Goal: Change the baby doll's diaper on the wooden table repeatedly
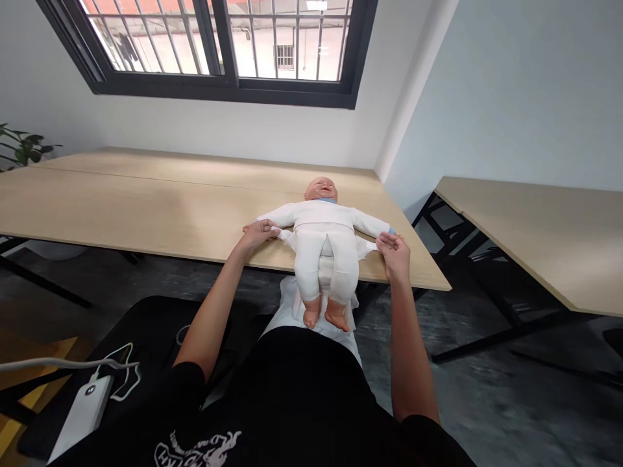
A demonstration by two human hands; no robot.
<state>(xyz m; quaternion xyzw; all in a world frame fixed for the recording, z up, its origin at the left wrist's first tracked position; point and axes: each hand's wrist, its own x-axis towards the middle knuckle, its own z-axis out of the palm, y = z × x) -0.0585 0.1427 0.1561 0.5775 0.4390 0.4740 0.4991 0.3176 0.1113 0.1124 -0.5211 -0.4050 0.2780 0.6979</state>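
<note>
Pinching white cloth tabs, one in left hand, one in right hand, either side of plastic baby doll in white knit clothes. Lay supine at near right edge of pale wooden table, legs overhanging. Was clothed already; tabs spread, unfastened.

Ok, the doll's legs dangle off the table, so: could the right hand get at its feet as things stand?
Probably yes. The right hand, pinching a white cloth tab by the doll's hip, has open space down to the bare feet; it would only have to drop the tab.
</note>
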